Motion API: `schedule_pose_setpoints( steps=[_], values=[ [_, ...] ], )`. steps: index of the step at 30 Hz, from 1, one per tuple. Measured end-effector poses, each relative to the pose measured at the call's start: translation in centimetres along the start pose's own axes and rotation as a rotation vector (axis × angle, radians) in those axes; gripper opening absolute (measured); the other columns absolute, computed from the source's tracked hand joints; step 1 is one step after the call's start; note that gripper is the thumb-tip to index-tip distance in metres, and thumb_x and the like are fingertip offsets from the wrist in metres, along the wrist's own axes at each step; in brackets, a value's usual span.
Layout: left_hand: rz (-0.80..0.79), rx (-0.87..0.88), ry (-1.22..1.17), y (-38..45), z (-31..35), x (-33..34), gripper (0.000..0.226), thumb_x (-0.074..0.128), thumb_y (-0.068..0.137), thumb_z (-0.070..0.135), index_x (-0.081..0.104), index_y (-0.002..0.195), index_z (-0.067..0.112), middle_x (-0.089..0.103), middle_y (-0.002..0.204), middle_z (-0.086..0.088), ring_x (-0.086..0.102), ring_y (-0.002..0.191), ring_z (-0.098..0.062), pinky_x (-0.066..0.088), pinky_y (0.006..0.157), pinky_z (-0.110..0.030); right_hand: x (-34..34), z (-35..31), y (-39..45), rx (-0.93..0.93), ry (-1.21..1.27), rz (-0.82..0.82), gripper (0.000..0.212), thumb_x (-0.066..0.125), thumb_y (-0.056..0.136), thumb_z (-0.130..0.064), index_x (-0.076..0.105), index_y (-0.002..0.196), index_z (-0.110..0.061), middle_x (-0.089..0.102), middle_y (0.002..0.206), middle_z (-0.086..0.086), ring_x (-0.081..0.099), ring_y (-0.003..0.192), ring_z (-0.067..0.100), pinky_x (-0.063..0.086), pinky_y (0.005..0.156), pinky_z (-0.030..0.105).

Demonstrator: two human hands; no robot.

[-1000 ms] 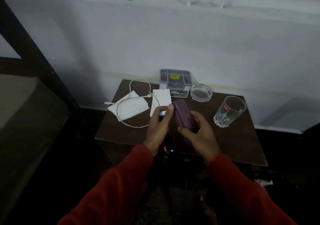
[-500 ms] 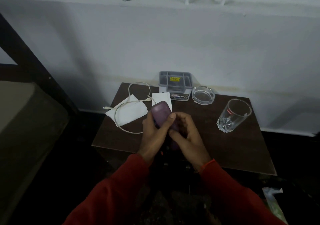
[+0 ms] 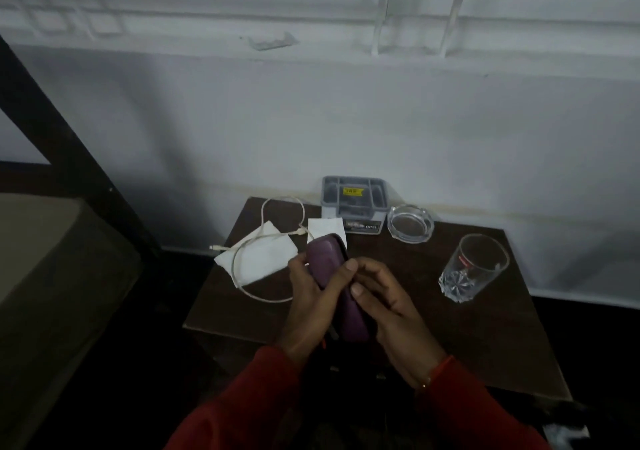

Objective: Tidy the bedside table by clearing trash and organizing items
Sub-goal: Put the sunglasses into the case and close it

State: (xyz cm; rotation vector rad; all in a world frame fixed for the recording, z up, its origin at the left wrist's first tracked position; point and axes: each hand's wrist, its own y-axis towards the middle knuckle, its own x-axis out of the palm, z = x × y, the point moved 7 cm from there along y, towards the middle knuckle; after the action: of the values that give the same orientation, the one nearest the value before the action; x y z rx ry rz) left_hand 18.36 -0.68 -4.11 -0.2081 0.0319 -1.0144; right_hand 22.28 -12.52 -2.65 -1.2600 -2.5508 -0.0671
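Observation:
Above the front of the dark wooden bedside table (image 3: 485, 338) I hold a purple case (image 3: 329, 269) in both hands. My left hand (image 3: 311, 307) grips its left side with the thumb across the top. My right hand (image 3: 384, 307) holds its right edge with curled fingers. Two white tissues lie on the table: a larger tissue (image 3: 258, 259) at the left and a smaller tissue (image 3: 323, 229) partly hidden behind the case. A white cable (image 3: 242, 276) loops over the larger one.
A grey compartment organizer (image 3: 353, 200) stands at the table's back edge against the wall. A glass ashtray (image 3: 410, 222) sits to its right, and a clear drinking glass (image 3: 472, 267) stands at the far right. A bed frame (image 3: 52, 130) and mattress are at the left.
The purple case has passed from my right hand toward my left and turned lengthwise; both hands now hold it. The camera has tilted, so the table sits lower in view.

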Motion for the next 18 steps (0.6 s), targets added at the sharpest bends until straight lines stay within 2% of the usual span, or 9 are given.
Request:
schedule_pose_setpoints(
  steps=[4, 9, 12, 15, 18],
  values=[
    [0.027, 0.027, 0.026, 0.1, -0.1, -0.1, 0.072, 0.072, 0.068, 0.072, 0.043, 0.119, 0.029, 0.058, 0.128, -0.007, 0.064, 0.116, -0.019, 0.052, 0.104, -0.047, -0.1, -0.1, 0.3, -0.067, -0.043, 0.008, 0.03, 0.06, 0.095, -0.007, 0.063, 0.122, -0.021, 0.067, 0.126, 0.01, 0.06, 0.123, 0.03, 0.044, 0.108, 0.049],
    [0.075, 0.065, 0.049, 0.0, -0.2, -0.1, 0.049, 0.061, 0.078, 0.073, 0.05, 0.104, 0.034, 0.057, 0.122, -0.012, 0.062, 0.114, -0.021, 0.048, 0.105, -0.052, 0.4, -0.4, 0.3, -0.125, -0.077, 0.022, 0.028, 0.054, 0.099, -0.004, 0.061, 0.123, -0.016, 0.068, 0.125, 0.004, 0.063, 0.116, 0.013, 0.05, 0.095, 0.027],
    [0.062, 0.039, 0.018, -0.3, 0.0, 0.1, 0.052, 0.056, 0.077, 0.077, 0.055, 0.108, 0.034, 0.058, 0.123, -0.011, 0.062, 0.114, -0.019, 0.048, 0.105, -0.051, 0.5, -0.6, 0.3, -0.148, -0.134, 0.051, 0.026, 0.049, 0.101, -0.005, 0.059, 0.124, -0.013, 0.067, 0.122, 0.003, 0.064, 0.112, 0.005, 0.05, 0.091, 0.02],
    [0.085, 0.007, -0.003, -0.2, 0.1, 0.0, 0.059, 0.052, 0.078, 0.077, 0.061, 0.113, 0.031, 0.062, 0.124, -0.012, 0.063, 0.117, -0.022, 0.048, 0.106, -0.052, -0.2, -0.7, 0.5, -0.167, -0.206, 0.107, 0.026, 0.048, 0.102, -0.006, 0.058, 0.125, -0.012, 0.065, 0.123, 0.007, 0.063, 0.11, 0.008, 0.05, 0.094, 0.023],
    [0.049, -0.073, -0.123, 0.0, -0.3, 0.3, 0.06, 0.048, 0.088, 0.067, 0.07, 0.117, 0.019, 0.072, 0.12, -0.017, 0.067, 0.115, -0.034, 0.048, 0.107, -0.058, -1.8, -0.6, 0.6, -0.2, -0.258, 0.252, 0.026, 0.043, 0.102, -0.004, 0.058, 0.121, -0.014, 0.066, 0.117, 0.008, 0.06, 0.101, 0.011, 0.047, 0.088, 0.029]
  ],
)
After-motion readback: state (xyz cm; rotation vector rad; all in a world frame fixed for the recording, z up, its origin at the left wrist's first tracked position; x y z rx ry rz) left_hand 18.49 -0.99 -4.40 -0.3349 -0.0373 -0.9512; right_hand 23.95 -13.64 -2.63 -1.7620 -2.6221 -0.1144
